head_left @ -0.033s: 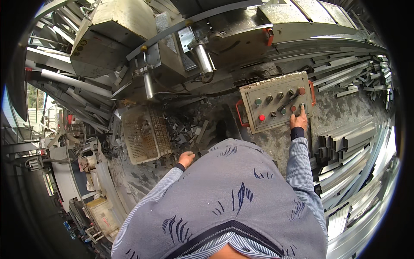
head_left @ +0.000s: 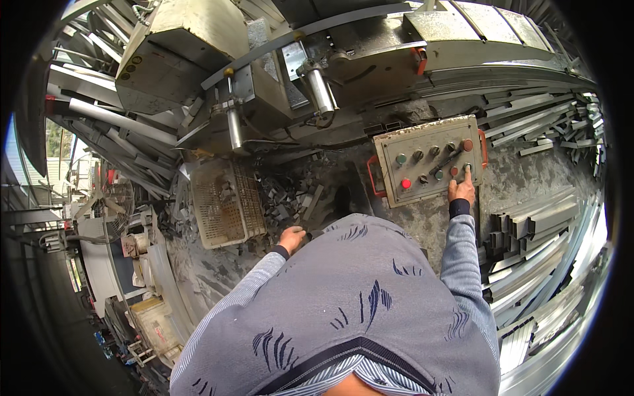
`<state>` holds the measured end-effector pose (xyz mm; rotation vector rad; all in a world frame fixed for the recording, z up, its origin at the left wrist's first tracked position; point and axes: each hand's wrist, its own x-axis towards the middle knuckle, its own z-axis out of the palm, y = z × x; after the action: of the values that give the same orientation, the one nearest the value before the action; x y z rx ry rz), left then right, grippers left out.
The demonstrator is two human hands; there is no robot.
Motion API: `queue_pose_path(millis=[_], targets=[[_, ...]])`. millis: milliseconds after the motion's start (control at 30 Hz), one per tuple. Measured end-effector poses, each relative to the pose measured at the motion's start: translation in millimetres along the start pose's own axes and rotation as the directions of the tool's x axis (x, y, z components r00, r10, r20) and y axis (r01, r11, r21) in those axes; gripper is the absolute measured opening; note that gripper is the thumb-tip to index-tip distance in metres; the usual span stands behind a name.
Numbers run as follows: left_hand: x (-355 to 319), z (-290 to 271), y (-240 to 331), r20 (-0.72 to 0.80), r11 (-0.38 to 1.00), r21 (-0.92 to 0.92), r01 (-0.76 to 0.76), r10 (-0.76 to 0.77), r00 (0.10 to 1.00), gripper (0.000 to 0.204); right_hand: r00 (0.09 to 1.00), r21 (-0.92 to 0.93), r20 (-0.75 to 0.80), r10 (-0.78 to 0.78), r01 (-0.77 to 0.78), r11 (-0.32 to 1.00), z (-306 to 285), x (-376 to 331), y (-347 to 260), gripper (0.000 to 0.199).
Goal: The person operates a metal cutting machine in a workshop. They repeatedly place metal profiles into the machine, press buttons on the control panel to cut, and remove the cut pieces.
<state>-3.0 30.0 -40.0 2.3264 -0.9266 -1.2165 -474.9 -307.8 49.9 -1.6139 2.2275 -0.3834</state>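
Observation:
My right hand point(head_left: 462, 191) is at the grey control box point(head_left: 413, 193), whose face carries several knobs and coloured push buttons. Its index finger is stretched out, with the tip on a button near the box's right side; the other fingers are curled. My left hand point(head_left: 292, 239) hangs in front of my body on the left, fingers loosely curled in, with no object visible in it. Nearest to it is a dirty plastic crate point(head_left: 259, 224), apart from the hand. A lit red button point(head_left: 406, 183) shows at the box's lower left.
Ahead stands a metal cutting machine point(head_left: 370, 56) with two cylinders point(head_left: 320, 91). Small metal offcuts point(head_left: 290, 206) litter the floor beside the crate. Stacked metal profiles point(head_left: 535, 218) lie on the right, and more long bars point(head_left: 132, 148) at the left. A fan point(head_left: 112, 204) stands farther left.
The whole view has shifted slightly. My left hand has moved a little forward, its fingers a bit looser. My right index finger stays on the control box's button.

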Motion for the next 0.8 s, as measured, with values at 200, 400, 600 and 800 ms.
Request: queue_pose_path(millis=[200,400,600,800], targets=[[21.3,8.3,126.5,0.07,0.989,-0.145,-0.028,0.038,0.997,0.038,0.996,-0.149,0.085,0.022,-0.009,0.989,-7.0,6.3,-1.3,0.071],[16.4,-3.8,91.8,0.148,0.997,-0.075,0.006,0.005,0.989,0.043,0.995,-0.168,0.094,0.039,-0.023,0.986,-7.7,6.0,-4.8,0.072],[-2.6,-14.7,3.2,0.093,0.976,0.202,0.076,-0.096,0.991,0.04,0.991,-0.165,0.125,0.047,-0.026,0.986,-12.3,8.1,-6.1,0.073],[-8.6,-16.6,-3.2,0.082,0.947,-0.139,0.289,-0.28,0.956,0.042,0.995,-0.178,0.097,-0.005,0.023,0.984,-7.9,10.9,-1.4,0.07]])
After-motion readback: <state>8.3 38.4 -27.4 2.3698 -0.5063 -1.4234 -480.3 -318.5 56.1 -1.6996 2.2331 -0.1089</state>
